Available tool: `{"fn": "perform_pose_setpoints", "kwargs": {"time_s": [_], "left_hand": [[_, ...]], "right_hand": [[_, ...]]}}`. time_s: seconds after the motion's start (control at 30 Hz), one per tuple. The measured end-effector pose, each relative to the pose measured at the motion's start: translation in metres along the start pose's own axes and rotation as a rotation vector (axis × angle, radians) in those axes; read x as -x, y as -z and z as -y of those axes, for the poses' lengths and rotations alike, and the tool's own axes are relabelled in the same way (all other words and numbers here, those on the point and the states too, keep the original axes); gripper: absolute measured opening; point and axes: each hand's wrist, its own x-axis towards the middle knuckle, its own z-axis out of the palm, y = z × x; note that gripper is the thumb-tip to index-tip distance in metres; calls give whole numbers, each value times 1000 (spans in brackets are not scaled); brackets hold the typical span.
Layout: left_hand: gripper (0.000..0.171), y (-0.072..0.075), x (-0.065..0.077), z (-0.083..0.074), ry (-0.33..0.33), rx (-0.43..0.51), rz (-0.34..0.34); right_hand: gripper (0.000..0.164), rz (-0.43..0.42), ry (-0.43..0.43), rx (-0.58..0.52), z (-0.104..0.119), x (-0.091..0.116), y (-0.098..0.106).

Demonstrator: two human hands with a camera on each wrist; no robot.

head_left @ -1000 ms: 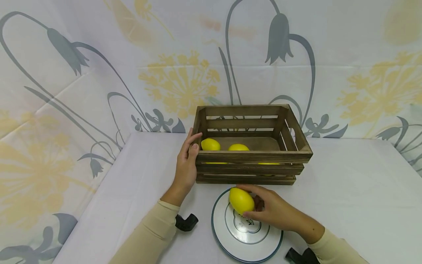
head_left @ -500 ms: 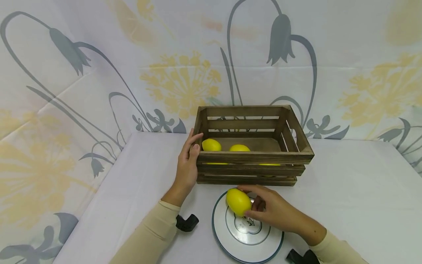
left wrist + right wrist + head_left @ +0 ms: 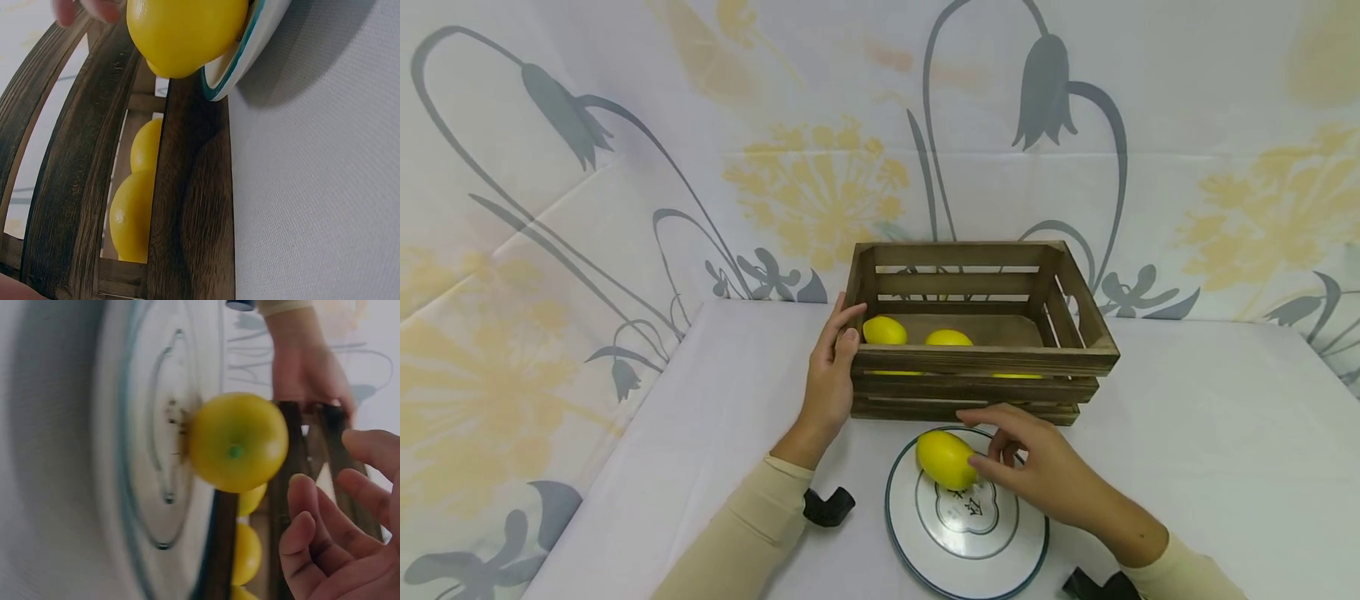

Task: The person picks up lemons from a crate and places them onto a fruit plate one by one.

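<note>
A yellow lemon (image 3: 946,460) lies on the far part of a white plate (image 3: 925,546) with a blue-green rim. Just right of it my right hand (image 3: 1048,468) hovers over the plate, thumb and fingers spread. In the right wrist view a gap shows between those fingers and the lemon (image 3: 237,444). Behind the plate stands a dark slatted wooden crate (image 3: 985,361). My left hand (image 3: 829,387) grips its left end, thumb at the front corner and fingers over the rim. Inside the crate are several lemons (image 3: 884,330), partly hidden by the front slats.
White cloth (image 3: 1210,433) covers the table around the crate and plate. A flower-printed curtain (image 3: 820,192) hangs close behind the crate. Black camera pieces (image 3: 829,507) stick out from beside both sleeves.
My right hand has let go of the lemon and drawn back to the right, its fingers spreading. The lemon now rests on the plate. The left hand stays on the crate.
</note>
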Motion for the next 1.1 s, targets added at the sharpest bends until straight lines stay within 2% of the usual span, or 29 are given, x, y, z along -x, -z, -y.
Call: {"fn": "perform_pose_setpoints", "kwargs": {"time_s": [0.17, 0.3, 0.63, 0.8, 1.1], "left_hand": [[42, -2, 1, 0, 1, 8, 3], [41, -3, -1, 0, -7, 1, 5], [40, -2, -2, -2, -10, 29, 19], [39, -2, -3, -3, -6, 42, 15], [40, 0, -1, -2, -5, 42, 10]], "right_hand": [[46, -116, 115, 42, 12, 2, 10], [51, -178, 207, 76, 23, -1, 22], [56, -207, 375, 174, 42, -22, 57], [54, -214, 381, 220, 50, -36, 75], [46, -199, 316, 325, 62, -58, 96]]}}
